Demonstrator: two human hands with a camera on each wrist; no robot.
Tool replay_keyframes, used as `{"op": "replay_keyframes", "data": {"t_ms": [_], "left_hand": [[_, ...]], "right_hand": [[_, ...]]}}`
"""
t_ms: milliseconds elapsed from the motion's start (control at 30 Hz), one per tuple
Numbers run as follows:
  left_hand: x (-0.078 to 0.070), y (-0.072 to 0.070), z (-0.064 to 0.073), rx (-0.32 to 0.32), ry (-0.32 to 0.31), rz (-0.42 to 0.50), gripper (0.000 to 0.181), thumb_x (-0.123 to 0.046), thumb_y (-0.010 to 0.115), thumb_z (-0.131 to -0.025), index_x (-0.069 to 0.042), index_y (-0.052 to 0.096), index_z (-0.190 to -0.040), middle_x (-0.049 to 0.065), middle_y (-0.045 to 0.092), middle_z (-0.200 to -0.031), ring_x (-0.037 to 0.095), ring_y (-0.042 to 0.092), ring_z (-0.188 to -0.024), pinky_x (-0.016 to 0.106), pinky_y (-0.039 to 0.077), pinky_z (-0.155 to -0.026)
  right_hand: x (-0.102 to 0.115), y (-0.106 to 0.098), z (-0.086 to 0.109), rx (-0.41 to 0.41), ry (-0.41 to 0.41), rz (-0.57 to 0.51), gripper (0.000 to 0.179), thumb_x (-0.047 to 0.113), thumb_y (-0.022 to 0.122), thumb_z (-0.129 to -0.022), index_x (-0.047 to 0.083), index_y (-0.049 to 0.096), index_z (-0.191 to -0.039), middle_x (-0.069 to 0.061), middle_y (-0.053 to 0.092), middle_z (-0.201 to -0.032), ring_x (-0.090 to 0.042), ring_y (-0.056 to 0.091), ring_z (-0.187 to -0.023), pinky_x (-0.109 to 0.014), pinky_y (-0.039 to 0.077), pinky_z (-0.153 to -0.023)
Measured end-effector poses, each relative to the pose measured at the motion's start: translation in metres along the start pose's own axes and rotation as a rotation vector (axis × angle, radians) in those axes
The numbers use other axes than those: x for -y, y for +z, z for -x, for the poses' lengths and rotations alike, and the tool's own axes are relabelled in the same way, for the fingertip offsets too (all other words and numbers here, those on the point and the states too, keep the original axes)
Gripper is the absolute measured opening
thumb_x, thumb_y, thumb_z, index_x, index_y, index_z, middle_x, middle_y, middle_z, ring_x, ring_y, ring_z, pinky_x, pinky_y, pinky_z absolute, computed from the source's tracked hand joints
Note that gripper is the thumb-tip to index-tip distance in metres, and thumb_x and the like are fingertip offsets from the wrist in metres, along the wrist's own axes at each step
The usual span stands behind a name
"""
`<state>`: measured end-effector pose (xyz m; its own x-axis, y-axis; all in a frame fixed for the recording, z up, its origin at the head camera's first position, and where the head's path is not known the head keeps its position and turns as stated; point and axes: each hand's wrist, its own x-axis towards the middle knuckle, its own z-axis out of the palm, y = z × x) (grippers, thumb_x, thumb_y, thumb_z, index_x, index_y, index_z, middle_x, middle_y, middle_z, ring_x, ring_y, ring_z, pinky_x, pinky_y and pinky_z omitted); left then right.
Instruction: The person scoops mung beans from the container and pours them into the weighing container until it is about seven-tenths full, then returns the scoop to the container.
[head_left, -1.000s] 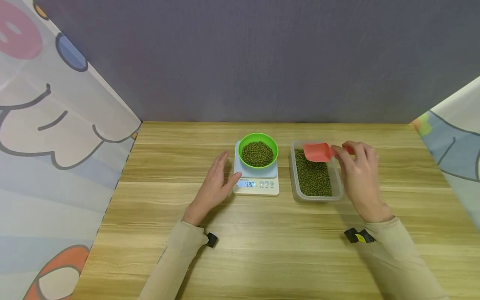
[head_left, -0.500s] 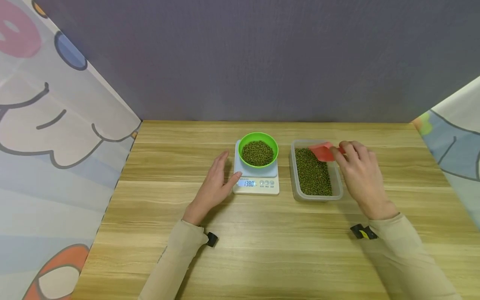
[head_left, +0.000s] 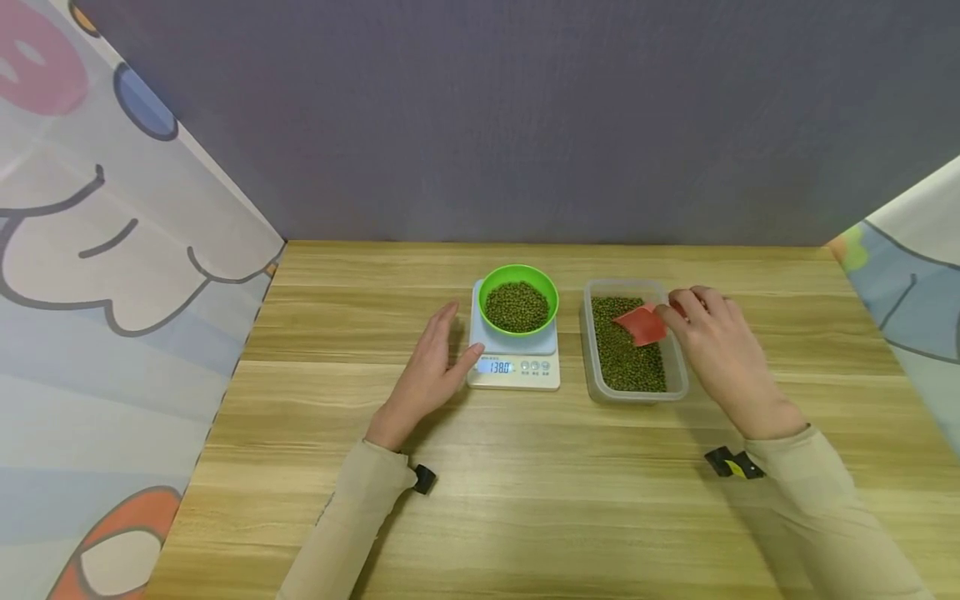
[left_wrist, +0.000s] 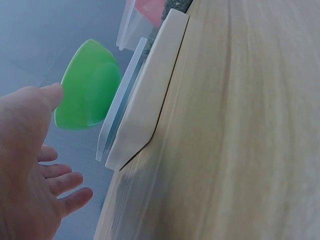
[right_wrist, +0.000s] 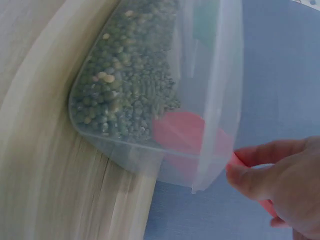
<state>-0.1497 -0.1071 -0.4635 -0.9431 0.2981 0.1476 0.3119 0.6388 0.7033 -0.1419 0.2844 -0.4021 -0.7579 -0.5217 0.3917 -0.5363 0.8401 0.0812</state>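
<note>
My right hand (head_left: pixel 712 350) grips the handle of a red scoop (head_left: pixel 643 324), whose blade is down inside a clear plastic container (head_left: pixel 592 367) at the surface of the green mung beans (head_left: pixel 630 367). In the right wrist view the scoop (right_wrist: pixel 182 131) shows through the container wall, beside the beans. My left hand (head_left: pixel 427 367) lies open along the left side of a white kitchen scale (head_left: pixel 517 379), thumb near its display, which reads 138.0. On the scale sits a green bowl (head_left: pixel 551 312) of mung beans. In the left wrist view the thumb overlaps the bowl's (left_wrist: pixel 92 87) edge.
Scale and container stand side by side on a wooden table (head_left: pixel 540 500). A grey panel (head_left: pixel 525 125) rises at the table's back edge. Cartoon-printed cloth (head_left: pixel 150 350) flanks the left side, with more at the right.
The scoop has gone from level above the container to tilted down at the beans, with my right hand shifting slightly. My left hand, the bowl and the reading stay the same.
</note>
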Motion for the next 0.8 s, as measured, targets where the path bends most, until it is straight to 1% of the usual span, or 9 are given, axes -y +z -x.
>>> {"op": "replay_keyframes", "data": {"t_ms": [100,167,233,333,433,567,800], "left_hand": [[0.000,0.000,0.000,-0.001,-0.001,-0.002,0.080,-0.045,0.052,-0.106,0.004,0.021,-0.161,0.024,0.026,-0.166,0.035,0.026,-0.155,0.050,0.023,-0.127],[0.000,0.001,0.000,-0.001,0.002,-0.001,0.079,-0.045,0.052,-0.107,0.004,0.021,-0.161,0.024,0.026,-0.166,0.035,0.026,-0.154,0.050,0.023,-0.127],[-0.001,0.001,-0.001,-0.003,0.005,-0.002,0.080,-0.045,0.052,-0.107,0.005,0.021,-0.161,0.025,0.026,-0.166,0.036,0.026,-0.154,0.051,0.023,-0.127],[-0.001,0.002,-0.001,-0.004,0.008,-0.002,0.080,-0.046,0.052,-0.107,0.005,0.021,-0.161,0.025,0.026,-0.166,0.036,0.026,-0.154,0.051,0.023,-0.127],[-0.001,0.002,0.000,-0.005,0.005,-0.001,0.080,-0.047,0.051,-0.106,0.004,0.021,-0.161,0.024,0.026,-0.166,0.036,0.026,-0.155,0.051,0.023,-0.127],[0.000,0.001,0.000,-0.003,0.001,-0.001,0.081,-0.048,0.051,-0.106,0.003,0.021,-0.161,0.023,0.026,-0.167,0.035,0.025,-0.155,0.051,0.023,-0.127],[0.002,0.002,0.000,-0.006,0.006,-0.001,0.079,-0.045,0.052,-0.107,0.004,0.021,-0.161,0.024,0.026,-0.166,0.036,0.026,-0.154,0.051,0.024,-0.127]], "right_hand": [[-0.002,0.000,0.002,0.008,0.016,-0.071,0.048,-0.028,0.068,-0.075,-0.001,0.069,-0.115,-0.023,0.061,-0.118,-0.047,0.052,-0.112,-0.064,0.048,-0.083],[-0.003,0.001,0.003,-0.007,0.011,-0.122,0.044,-0.026,0.070,-0.075,-0.001,0.070,-0.112,-0.021,0.062,-0.114,-0.045,0.052,-0.110,-0.062,0.046,-0.080],[-0.003,0.002,0.003,-0.029,0.000,-0.163,0.040,-0.021,0.075,-0.076,-0.001,0.071,-0.109,-0.020,0.064,-0.111,-0.044,0.053,-0.107,-0.059,0.046,-0.078],[-0.002,0.006,0.004,-0.061,-0.017,-0.203,0.034,-0.014,0.081,-0.075,0.000,0.072,-0.105,-0.020,0.065,-0.108,-0.043,0.055,-0.103,-0.056,0.046,-0.078],[-0.001,0.010,0.004,-0.088,-0.011,-0.228,0.031,-0.009,0.082,-0.074,0.000,0.073,-0.103,-0.020,0.066,-0.106,-0.043,0.055,-0.101,-0.056,0.046,-0.078],[0.000,0.013,0.007,-0.124,0.018,-0.271,0.029,-0.010,0.081,-0.076,0.000,0.073,-0.101,-0.019,0.067,-0.103,-0.044,0.056,-0.101,-0.055,0.044,-0.076],[0.000,0.018,0.009,-0.148,0.041,-0.349,0.032,-0.013,0.081,-0.075,0.001,0.074,-0.103,-0.019,0.067,-0.104,-0.043,0.054,-0.103,-0.052,0.040,-0.080]]}}
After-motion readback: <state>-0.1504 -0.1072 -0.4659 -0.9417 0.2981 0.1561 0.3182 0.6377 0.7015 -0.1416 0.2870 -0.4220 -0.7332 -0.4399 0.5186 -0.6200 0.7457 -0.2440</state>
